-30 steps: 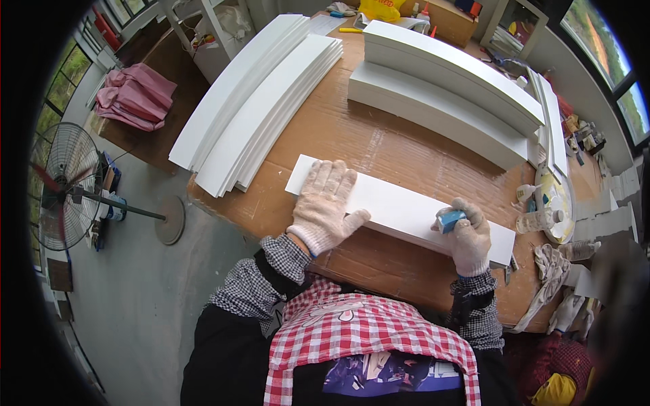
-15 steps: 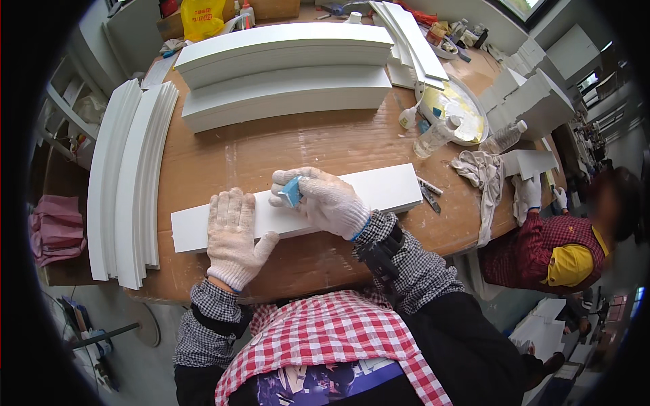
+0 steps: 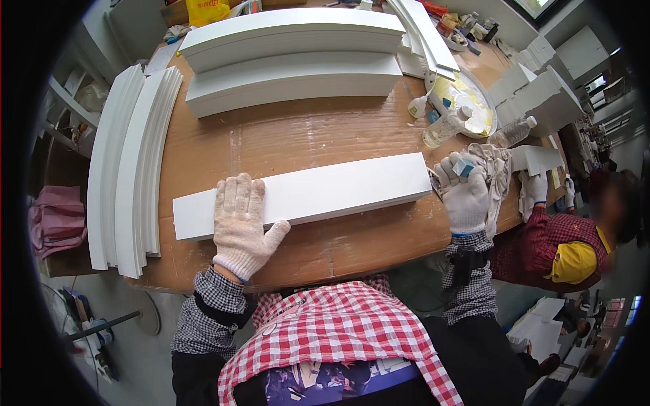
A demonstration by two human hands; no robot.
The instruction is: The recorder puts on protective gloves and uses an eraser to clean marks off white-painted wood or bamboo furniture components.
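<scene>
From my end, the brown table (image 3: 305,128) carries everything; the white stacks at the back (image 3: 291,88) and the stacks at the left (image 3: 127,176) line its edges, probably to stay within reach without crowding the hands; the long white board (image 3: 352,184) lies crosswise near the front edge, where both arms reach it easily (its side shows a line, so it may be more than one piece; I cannot tell). My left hand (image 3: 244,223) lies flat on its left part, fingers extended and thumb spread, gripping nothing; I judge the palm's weight keeps the board from sliding. My right hand (image 3: 467,199) is curled beyond the board's right end, beside the cloth (image 3: 500,172); it pinches the small blue block (image 3: 463,168), with the upper part exposed, seemingly so a face stays usable.

Against the frame half a second ago, the board lies much as it does there, and the left hand keeps its place; the right hand, over the board's middle there, is now off its end, with the block still in its grasp.
</scene>
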